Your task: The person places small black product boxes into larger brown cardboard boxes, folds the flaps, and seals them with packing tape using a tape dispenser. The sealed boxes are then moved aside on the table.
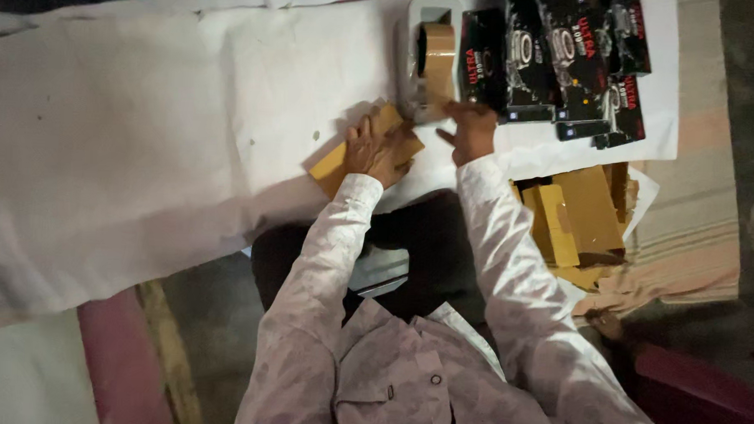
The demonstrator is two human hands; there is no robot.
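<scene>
Head view: my left hand (377, 149) presses flat on a brown cardboard box (364, 147) lying on the white sheet (146, 129). Just right, my right hand (472, 132) pinches tape at the near end of the dispenser (428, 59), beside black boxes (558, 64).

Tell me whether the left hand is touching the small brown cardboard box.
Touching. The head view shows the left hand lying flat on top of the small brown cardboard box, with no gap.

Tape dispenser (431, 59) as landmark: white sheet (146, 129) to its left lies open; black boxes (566, 60) crowd its right, touching; cardboard stack (577, 215) below-right.
</scene>
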